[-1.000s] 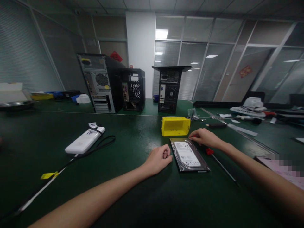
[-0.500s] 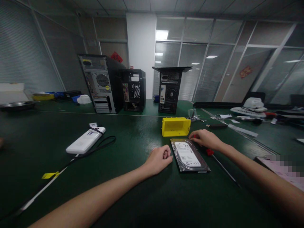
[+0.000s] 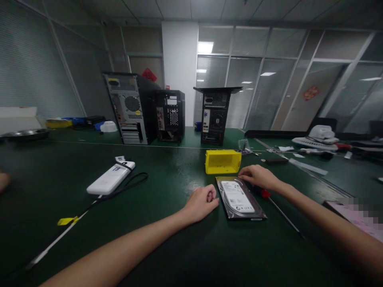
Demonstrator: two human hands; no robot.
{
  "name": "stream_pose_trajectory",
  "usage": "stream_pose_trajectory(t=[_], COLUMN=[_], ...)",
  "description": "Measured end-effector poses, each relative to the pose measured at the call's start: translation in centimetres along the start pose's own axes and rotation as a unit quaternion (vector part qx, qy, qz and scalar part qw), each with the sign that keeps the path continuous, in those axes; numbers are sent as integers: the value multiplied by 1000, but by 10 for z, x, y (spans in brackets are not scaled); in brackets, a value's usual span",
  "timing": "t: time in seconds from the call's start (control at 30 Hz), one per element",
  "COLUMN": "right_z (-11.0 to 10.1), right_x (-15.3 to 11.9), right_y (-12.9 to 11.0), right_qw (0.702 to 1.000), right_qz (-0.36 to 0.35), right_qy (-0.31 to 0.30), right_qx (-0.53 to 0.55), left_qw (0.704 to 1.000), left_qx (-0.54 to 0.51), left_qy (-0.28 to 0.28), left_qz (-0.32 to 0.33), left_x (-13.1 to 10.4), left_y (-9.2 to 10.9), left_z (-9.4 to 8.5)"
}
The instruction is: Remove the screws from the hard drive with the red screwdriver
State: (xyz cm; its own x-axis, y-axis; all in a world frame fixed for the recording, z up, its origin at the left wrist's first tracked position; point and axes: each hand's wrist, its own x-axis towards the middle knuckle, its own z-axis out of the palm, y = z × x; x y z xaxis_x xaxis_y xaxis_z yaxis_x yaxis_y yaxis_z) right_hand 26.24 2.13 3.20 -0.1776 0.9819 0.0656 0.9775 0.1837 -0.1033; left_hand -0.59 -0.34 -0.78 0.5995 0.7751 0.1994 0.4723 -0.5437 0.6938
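A hard drive (image 3: 251, 205) with a white label lies flat on the green table. Just left of it rests my left hand (image 3: 202, 202), its fingers curled into a loose fist with nothing visible inside. At the drive's far right corner, the fingers of my right hand (image 3: 259, 176) are closed over the handle of a screwdriver (image 3: 284, 215). Most of that handle is hidden beneath the hand; a red part and the long metal shaft show, with the shaft slanting toward me. Behind the drive stands a yellow plastic box (image 3: 223, 162), its open side facing me.
Three computer cases, a large one (image 3: 128, 107), a smaller one (image 3: 170, 115) and one with a raised lid (image 3: 214, 115), stand at the back. A white power bank (image 3: 110, 179) with a cable lies left. Metal strips (image 3: 308, 166) and papers lie right. Another person's hand (image 3: 3, 181) shows at left.
The view has shifted slightly, moving everything a little down and right. A bit of red at my right fingertips is now covered. My left hand stays beside the hard drive.
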Motion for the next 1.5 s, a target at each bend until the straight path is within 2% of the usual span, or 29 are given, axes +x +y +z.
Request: stream_pose_trajectory(t=[0.27, 0.53, 0.8, 1.1, 1.5], right_z=[-2, 3, 3, 4, 2], right_x=[-1, 1, 0, 3, 6], right_y=[1, 1, 5, 5, 11], right_qw=[1000, 1000, 1000, 1000, 997], right_qz=[-6, -7, 2, -1, -14], right_qy=[-20, 10, -15, 11, -37], right_qx=[16, -7, 10, -14, 62], left_qw=[1000, 1000, 1000, 1000, 999], left_qx=[8, 3, 7, 19, 36], left_qy=[-3, -3, -3, -6, -1], left_qz=[-1, -1, 8, 3, 9], left_x=[0, 0, 1, 0, 0], left_y=[0, 0, -3, 0, 1], left_z=[0, 0, 1, 0, 0])
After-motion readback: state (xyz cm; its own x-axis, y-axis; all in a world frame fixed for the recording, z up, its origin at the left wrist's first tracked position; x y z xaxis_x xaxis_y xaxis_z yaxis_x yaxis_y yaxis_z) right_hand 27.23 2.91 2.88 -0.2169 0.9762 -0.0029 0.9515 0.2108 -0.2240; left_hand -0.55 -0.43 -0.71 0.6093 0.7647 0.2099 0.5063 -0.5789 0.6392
